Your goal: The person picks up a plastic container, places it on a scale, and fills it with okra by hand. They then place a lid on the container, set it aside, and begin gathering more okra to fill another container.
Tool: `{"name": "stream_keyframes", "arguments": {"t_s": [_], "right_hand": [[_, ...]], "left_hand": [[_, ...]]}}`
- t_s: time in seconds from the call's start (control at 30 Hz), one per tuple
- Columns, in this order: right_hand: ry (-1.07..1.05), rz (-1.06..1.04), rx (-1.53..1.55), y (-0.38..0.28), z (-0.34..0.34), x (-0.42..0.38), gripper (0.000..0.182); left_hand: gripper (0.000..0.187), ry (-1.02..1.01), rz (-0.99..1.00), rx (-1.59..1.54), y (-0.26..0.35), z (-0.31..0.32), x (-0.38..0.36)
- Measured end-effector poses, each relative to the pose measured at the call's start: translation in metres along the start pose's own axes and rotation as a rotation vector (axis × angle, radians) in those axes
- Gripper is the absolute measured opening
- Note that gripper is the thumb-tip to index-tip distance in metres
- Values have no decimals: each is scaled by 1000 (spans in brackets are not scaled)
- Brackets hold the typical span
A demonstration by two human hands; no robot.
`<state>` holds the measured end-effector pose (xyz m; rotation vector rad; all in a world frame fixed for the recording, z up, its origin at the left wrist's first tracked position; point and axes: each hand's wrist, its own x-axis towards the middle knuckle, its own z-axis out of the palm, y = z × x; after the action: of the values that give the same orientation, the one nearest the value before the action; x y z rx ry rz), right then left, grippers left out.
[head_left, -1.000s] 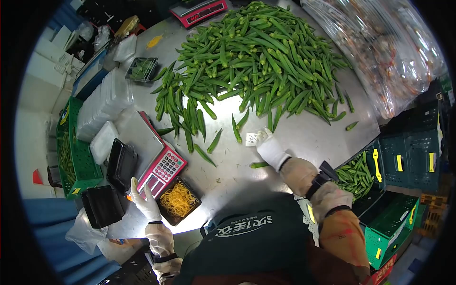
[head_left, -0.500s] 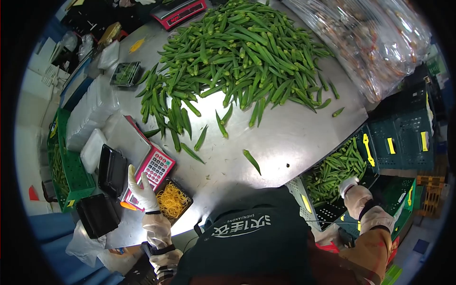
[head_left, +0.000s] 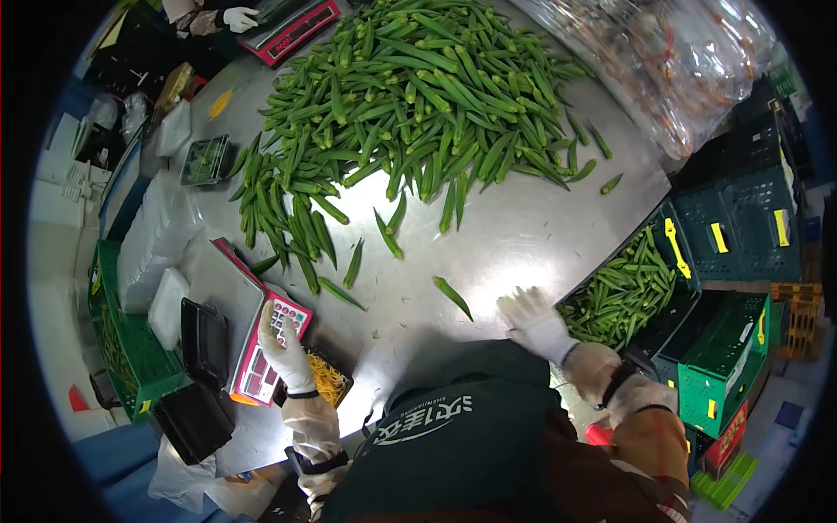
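Observation:
My gloved left hand hangs over the keypad side of a red-and-white digital scale, fingers stretched out and nothing in them. Beside it, partly covered by my wrist, a black tray of yellow rubber bands sits on the table. My gloved right hand is at the front edge of the steel table, palm down with its fingers spread and holding nothing. A single okra pod lies to its left. Okra pods fill a dark crate to its right.
A large okra heap covers the far table. Black clamshell boxes and clear plastic trays stand left. Another person's gloved hand is near a second scale. Green crates are stacked right.
My right hand has moved left from the okra crate to the table's front edge, its fingers now spread. My left hand has shifted slightly right. Another person's hand has come into view at the top.

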<state>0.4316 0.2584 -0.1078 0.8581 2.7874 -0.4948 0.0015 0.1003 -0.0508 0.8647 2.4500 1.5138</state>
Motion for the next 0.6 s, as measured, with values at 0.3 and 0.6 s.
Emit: {"name": "stream_keyframes", "arguments": {"t_s": [0.3, 0.6], "right_hand": [[173, 1226, -220, 147, -51, -95, 77], [733, 574, 299, 196, -108, 179, 72]], "left_hand": [[36, -75, 61, 285, -45, 6, -2], [40, -327, 318, 253, 27, 59, 8]]}}
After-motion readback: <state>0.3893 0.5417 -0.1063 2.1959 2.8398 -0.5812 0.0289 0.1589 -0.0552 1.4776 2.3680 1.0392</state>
